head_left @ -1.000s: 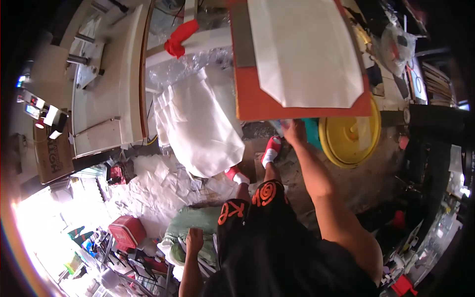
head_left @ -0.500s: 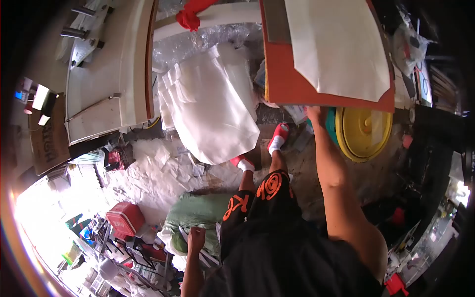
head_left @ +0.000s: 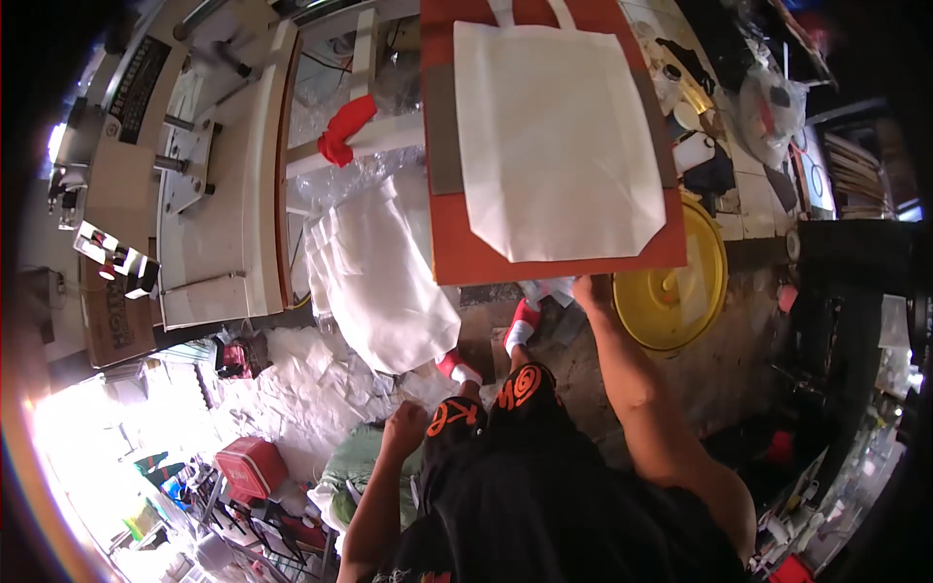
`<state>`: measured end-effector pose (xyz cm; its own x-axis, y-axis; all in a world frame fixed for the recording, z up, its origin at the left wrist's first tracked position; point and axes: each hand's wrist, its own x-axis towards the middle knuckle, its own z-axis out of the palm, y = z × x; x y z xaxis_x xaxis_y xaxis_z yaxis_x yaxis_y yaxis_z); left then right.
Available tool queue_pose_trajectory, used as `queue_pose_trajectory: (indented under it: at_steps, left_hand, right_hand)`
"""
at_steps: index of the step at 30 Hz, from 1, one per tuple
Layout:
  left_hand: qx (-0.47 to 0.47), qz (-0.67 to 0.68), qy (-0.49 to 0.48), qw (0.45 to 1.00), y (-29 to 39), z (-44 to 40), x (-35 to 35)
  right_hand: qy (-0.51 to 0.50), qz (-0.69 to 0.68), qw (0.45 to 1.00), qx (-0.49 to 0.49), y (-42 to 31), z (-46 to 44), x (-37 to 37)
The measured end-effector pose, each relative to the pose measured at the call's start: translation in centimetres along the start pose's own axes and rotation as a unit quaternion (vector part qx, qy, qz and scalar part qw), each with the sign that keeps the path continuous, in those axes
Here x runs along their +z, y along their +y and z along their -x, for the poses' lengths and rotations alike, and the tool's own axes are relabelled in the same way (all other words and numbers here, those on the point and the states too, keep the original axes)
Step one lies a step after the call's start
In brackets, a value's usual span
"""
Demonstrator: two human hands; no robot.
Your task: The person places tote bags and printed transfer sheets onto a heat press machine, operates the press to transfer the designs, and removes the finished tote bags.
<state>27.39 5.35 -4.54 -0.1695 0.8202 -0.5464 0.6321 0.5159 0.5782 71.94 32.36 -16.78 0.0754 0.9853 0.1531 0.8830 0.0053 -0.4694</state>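
The left hand (head_left: 406,428) has moved forward, curled closed, nothing visible in it; the right hand (head_left: 591,293), opening and grip unclear, meets the flat red board (head_left: 564,272) beneath a smooth white fabric tote (head_left: 559,146).

At one o'clock, smooth, matt cloth is shown by the white bag (head_left: 559,146), laid on a matt red board (head_left: 450,243). Glossy plastic is seen in the yellow lid (head_left: 646,306) at three; at eleven, shiny, crinkled clear film (head_left: 389,161) is seen.
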Motion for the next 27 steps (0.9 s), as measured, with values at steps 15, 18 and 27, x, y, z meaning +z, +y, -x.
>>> queue_pose_trajectory:
  at_steps: [15,18,27]
  left_hand:
    - [0.291,-0.014,-0.100,0.951,36.2,-12.7,-3.6]
    - [0.201,0.089,0.021,0.975,40.3,-17.2,-5.8]
    - [0.201,0.161,0.211,0.943,38.0,-20.0,-5.6]
  right_hand:
    - [-0.115,-0.336,0.934,-0.027,-8.8,-12.3,-28.7]
    - [-0.084,-0.417,0.904,0.033,-8.4,-17.3,-26.4]
    - [0.040,-0.294,0.955,0.025,-9.2,-30.1,-19.3]
